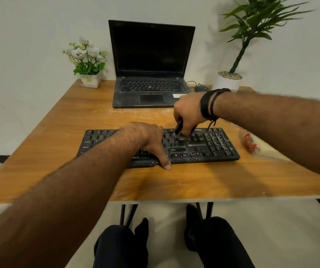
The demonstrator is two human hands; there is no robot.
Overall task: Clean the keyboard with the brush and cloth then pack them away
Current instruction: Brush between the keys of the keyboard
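A black keyboard [209, 144] lies across the middle of the wooden table [58, 132]. My left hand [147, 140] rests flat on the keyboard's middle, thumb over its front edge. Gripped in my right hand [189, 113] is a dark brush [179, 130], its bristles down on the keys right of centre. At the table's right edge lies a clear plastic bag [261, 147] with a red zip and something yellowish inside. I cannot tell where the cloth is.
An open black laptop [151, 62] stands at the back centre, with a mouse [200, 88] and cable beside it. A white pot of flowers [87, 60] sits back left, a potted green plant [232, 74] back right. Pale dust streaks the table.
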